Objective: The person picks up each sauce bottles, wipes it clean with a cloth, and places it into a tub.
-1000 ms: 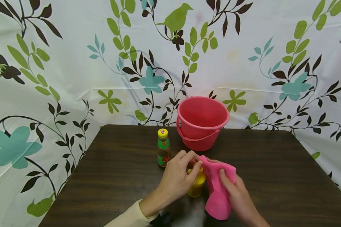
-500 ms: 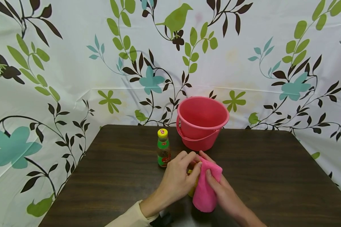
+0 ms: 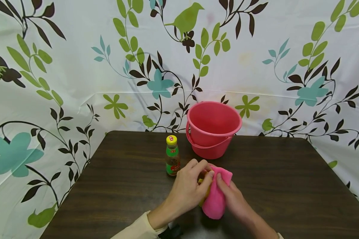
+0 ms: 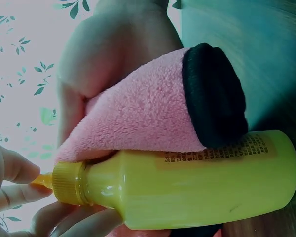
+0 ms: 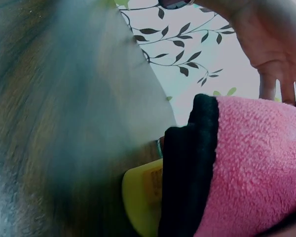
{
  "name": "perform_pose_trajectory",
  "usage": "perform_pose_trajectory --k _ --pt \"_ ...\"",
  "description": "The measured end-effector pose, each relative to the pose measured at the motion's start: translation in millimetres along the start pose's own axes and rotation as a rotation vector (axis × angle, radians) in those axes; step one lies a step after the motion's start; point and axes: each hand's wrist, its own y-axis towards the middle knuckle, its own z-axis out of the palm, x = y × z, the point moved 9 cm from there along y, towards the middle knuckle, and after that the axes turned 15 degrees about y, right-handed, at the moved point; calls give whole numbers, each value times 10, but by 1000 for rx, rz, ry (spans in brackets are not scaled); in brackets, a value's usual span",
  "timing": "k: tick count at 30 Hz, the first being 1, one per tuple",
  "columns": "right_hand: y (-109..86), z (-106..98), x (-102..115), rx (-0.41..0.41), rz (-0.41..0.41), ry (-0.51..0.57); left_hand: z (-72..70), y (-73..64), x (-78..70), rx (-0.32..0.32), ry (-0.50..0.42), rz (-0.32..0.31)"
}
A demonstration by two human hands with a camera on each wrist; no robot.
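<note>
A yellow squeeze bottle (image 4: 202,185) with a pointed nozzle (image 4: 43,180) stands on the table; in the head view it is mostly covered. My left hand (image 3: 187,186) pinches that nozzle between thumb and fingers. A pink fluffy cloth (image 3: 216,199) with dark edging hangs in folds around the bottle's right side. My right hand (image 3: 234,197) grips the cloth, thumb on top, pressing it to the bottle near the neck. In the left wrist view, some right-hand fingers curl below the neck. The right wrist view shows the bottle's base (image 5: 143,200) beside the cloth's dark edge.
Just beyond my left hand, a glass sauce bottle (image 3: 172,159) with a yellow cap and green label stands upright. Behind it to the right is a pink bucket (image 3: 210,151), handle down. The dark wooden table (image 3: 119,179) ends at a patterned curtain (image 3: 77,59).
My right hand has brought the cloth leftward onto the bottle, covering most of it in the head view, then shifted slightly. My left hand has kept its place on the nozzle.
</note>
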Motion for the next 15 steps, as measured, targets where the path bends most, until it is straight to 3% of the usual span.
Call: perform_pose_trajectory --k 8,15 --pt "95 -111 -246 -35 79 -5 -22 -23 47 22 9 -37" --pt "62 -238 -233 -77 73 -85 37 2 15 36 -11 -24"
